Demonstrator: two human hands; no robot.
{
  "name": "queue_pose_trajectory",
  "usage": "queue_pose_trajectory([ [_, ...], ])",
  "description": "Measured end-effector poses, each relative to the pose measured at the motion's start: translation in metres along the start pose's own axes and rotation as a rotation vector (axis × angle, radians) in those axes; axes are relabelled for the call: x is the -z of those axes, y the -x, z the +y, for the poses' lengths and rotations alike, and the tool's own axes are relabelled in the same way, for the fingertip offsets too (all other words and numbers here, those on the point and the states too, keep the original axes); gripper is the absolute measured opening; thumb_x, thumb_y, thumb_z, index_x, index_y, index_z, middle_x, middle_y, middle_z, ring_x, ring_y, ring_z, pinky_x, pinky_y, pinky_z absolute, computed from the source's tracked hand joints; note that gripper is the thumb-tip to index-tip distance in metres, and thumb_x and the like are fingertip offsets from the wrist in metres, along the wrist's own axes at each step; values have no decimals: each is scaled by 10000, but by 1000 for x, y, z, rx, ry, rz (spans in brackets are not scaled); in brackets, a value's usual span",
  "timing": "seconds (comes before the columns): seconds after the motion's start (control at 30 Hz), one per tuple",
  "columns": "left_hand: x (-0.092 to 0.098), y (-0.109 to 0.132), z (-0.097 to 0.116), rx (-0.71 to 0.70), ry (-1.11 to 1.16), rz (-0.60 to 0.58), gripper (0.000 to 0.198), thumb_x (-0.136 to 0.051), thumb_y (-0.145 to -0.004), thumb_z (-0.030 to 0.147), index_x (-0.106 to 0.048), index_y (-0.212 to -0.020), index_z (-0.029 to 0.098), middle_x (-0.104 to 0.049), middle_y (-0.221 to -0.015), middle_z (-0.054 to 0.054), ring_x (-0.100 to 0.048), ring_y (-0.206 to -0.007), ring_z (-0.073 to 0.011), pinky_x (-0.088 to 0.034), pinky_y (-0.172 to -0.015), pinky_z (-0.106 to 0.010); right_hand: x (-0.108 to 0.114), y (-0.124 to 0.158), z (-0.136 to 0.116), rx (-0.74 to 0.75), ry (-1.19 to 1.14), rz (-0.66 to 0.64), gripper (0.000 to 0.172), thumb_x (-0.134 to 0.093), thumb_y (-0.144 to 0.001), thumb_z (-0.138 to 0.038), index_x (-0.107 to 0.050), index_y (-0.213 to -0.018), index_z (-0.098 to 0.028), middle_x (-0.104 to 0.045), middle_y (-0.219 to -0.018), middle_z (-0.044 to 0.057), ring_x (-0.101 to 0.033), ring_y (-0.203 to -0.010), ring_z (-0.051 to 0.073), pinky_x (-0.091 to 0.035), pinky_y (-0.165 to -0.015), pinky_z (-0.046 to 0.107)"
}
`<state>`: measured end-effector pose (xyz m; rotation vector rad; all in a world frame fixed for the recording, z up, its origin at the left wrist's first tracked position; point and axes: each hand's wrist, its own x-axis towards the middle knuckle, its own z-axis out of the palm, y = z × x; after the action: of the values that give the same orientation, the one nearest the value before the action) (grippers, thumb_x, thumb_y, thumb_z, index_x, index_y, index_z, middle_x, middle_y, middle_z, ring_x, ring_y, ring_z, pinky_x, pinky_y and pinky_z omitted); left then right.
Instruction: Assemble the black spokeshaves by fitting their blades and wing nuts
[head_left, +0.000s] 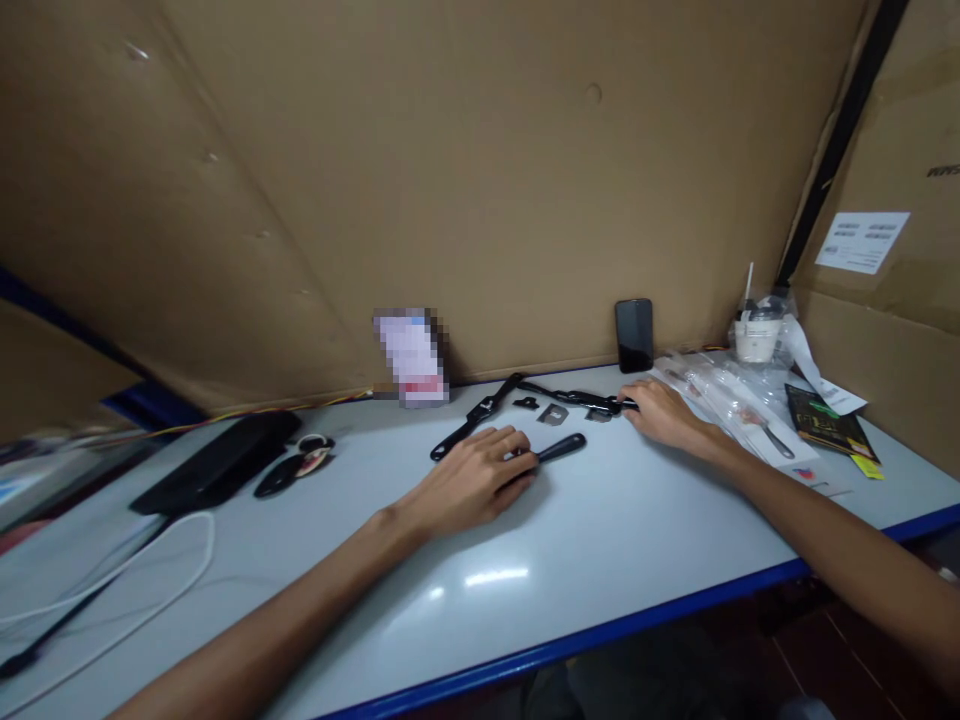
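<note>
My left hand (480, 475) rests low over the white table, its fingers curled round a tool with a rounded black handle (564, 447). The handle sticks out to the right; the tool's other end is hidden under the hand. My right hand (660, 412) pinches the right end of a long, thin black tool (574, 398) lying on the table. Between the hands lie a small black bracket-like piece (526, 403) and a flat grey metal plate (553, 414). Another metal plate (598, 415) sits partly under the long tool. Behind my left hand is a black handled piece (469, 425), set at an angle.
A phone (635, 335) leans on the cardboard wall, near a blurred-out screen (414, 357). Clear packaging (739, 405), a wrapped cup (757, 340) and a black packet (829, 425) lie right. A black case (217, 465), keys (289, 468) and white cable (187, 560) lie left.
</note>
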<state>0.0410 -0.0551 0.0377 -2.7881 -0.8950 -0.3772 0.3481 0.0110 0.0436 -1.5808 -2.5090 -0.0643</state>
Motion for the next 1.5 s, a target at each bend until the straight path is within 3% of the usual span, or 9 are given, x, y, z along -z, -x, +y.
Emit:
queue_pose_trajectory([
  [0.3, -9, 11, -39, 246, -134, -5, 142, -543, -891, 132, -671, -923, 184, -656, -947, -119, -617, -895, -299, -527, -777, -418, 11, 5, -1, -9, 84, -39, 252, -538, -926, -68, -721, -1090, -126, -750, -1132, 171, -696, -1006, 273, -428, -769, 316],
  [0.57, -22, 11, -42, 347, -73, 73, 233, -488, -1002, 256, -700, -952, 174, -667, -984, -131, -590, -938, -301, -521, -819, -439, 29, 13, -13, -38, 153, -22, 336, -497, -903, 29, -620, -1203, -61, -758, -1082, 202, -723, -959, 318, -422, -718, 345],
  [0.83, -18, 8, -46, 445, 42, 239, 315, -463, -1046, 300, -732, -943, 173, -737, -970, -108, -574, -929, -277, -473, -834, -425, 13, 46, -77, 430, 205, 32, 301, -434, -982, 3, -654, -1147, -121, -739, -1055, 174, -675, -975, 297, -449, -625, 354],
  [0.97, -11, 4, -26, 388, 95, 273, 297, -465, -1057, 289, -723, -958, 181, -727, -949, -97, -585, -935, -275, -465, -835, -418, -1, 59, -100, 568, 153, 73, 327, -417, -1000, -3, -711, -1062, -133, -754, -968, 143, -673, -925, 277, -455, -574, 355],
  [1.07, -9, 0, -7, 305, 143, 263, 291, -460, -1063, 274, -722, -974, 185, -721, -926, -81, -603, -926, -258, -477, -831, -398, -1, 56, -100, 586, 38, 103, 227, -508, -1061, -172, -734, -1078, -154, -770, -1099, 112, -676, -1012, 261, -502, -616, 348],
  [1.17, -9, -1, 3, 234, 181, 226, 300, -448, -1072, 258, -727, -988, 191, -722, -931, -74, -625, -912, -246, -496, -839, -388, 8, 44, -84, 524, -59, 167, 245, -536, -1087, -306, -719, -1189, -180, -750, -1248, 81, -665, -1123, 227, -535, -818, 324],
  [1.23, -9, -1, 5, 207, 213, 181, 305, -447, -1079, 265, -730, -992, 191, -721, -941, -72, -644, -899, -233, -514, -838, -374, 17, 33, -66, 381, -131, 257, 246, -503, -1089, -222, -733, -1153, -162, -767, -1168, 87, -671, -1098, 217, -500, -912, 323],
  [1.33, -13, 1, 3, 180, 258, 109, 327, -440, -1087, 290, -734, -991, 182, -708, -945, -73, -669, -871, -214, -539, -807, -348, 28, 18, -34, 102, -140, 311, 240, -516, -1059, -191, -753, -1031, -165, -771, -1064, 87, -680, -1027, 221, -464, -867, 316],
  [1.5, -16, 4, 4, 158, 237, 62, 353, -413, -1091, 287, -739, -1010, 179, -671, -918, -70, -672, -797, -197, -533, -718, -317, 39, 6, 11, -187, 46, 170, 290, -474, -1043, -201, -754, -1117, -202, -779, -1121, 89, -689, -1043, 248, -422, -788, 309],
])
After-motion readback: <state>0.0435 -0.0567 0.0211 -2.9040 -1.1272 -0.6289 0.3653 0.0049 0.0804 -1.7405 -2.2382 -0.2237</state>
